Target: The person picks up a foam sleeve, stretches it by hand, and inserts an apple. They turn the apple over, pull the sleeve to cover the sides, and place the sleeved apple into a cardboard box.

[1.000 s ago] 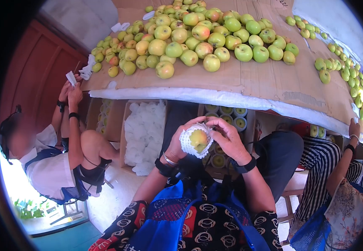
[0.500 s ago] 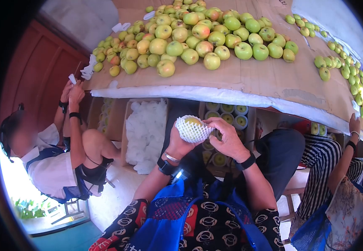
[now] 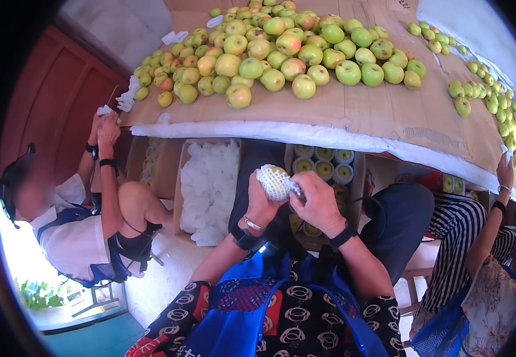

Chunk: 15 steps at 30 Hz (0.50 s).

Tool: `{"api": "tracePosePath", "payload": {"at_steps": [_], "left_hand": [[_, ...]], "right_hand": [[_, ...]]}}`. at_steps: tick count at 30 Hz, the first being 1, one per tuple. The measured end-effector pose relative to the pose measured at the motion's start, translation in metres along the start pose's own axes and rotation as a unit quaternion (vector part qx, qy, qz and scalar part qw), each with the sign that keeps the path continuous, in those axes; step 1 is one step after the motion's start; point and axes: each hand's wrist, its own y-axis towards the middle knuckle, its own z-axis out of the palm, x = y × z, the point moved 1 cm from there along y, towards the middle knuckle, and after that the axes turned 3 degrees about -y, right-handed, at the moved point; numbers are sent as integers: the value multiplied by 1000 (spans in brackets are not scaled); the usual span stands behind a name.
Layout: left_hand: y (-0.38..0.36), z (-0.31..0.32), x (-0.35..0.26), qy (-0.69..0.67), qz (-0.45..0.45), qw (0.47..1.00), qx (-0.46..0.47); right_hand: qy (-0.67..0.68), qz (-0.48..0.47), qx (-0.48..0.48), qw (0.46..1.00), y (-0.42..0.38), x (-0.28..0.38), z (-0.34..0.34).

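An apple in a white foam net point(image 3: 274, 182) is held up in front of my body. My left hand point(image 3: 260, 206) is closed around its left side and underside. At the right end of the net, my right hand point(image 3: 317, 203) pinches the bunched foam edge with curled fingers. Below my hands, partly hidden by them, a carton point(image 3: 359, 178) holds rows of apples in foam nets point(image 3: 323, 170). To the left stands a box point(image 3: 180, 178) filled with white foam nets point(image 3: 209, 184).
A cardboard-covered table point(image 3: 353, 110) bears a large heap of green and reddish apples point(image 3: 273, 56), with more apples point(image 3: 496, 98) at the right. A co-worker point(image 3: 85, 226) sits at the left, hands raised with white foam. Another person's arm point(image 3: 490, 226) reaches to the table's right.
My right hand has shifted slightly left and down, its fingers curling onto the net's end. The netted apple has tilted a little. The left co-worker's hands have moved slightly.
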Motion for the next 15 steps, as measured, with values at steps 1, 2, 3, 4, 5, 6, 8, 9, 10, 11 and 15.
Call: {"api": "tracePosePath", "payload": {"at_steps": [1, 2, 3, 4, 5, 6, 8, 9, 10, 11, 15], "left_hand": [[-3, 3, 0, 23, 37, 999, -20], [-1, -1, 2, 23, 37, 999, -21], [5, -9, 5, 69, 81, 994, -13], [8, -11, 6, 115, 124, 986, -3], [12, -13, 9, 115, 123, 986, -1], [14, -15, 11, 173, 207, 963, -20], [9, -10, 12, 230, 288, 929, -41], [5, -8, 12, 284, 318, 903, -49], [2, -5, 10, 337, 347, 874, -56], [5, -7, 11, 337, 347, 873, -55], [21, -30, 18, 153, 227, 960, -48]], "right_hand": [[0, 1, 0, 1000, 1, 1, -4], [75, 72, 37, 994, 2, -1, -7], [150, 142, 72, 976, 3, -3, -8], [150, 142, 71, 976, 3, -5, -5], [102, 85, 50, 990, 3, -8, -1], [53, 27, 29, 998, 2, -9, 0], [66, 45, 63, 995, 0, -10, -1], [80, 61, 95, 990, 0, -10, 0], [80, 61, 95, 990, -1, -11, 3], [93, 76, 92, 989, -5, -12, 8], [-13, -24, 36, 999, -5, -5, 10]]}}
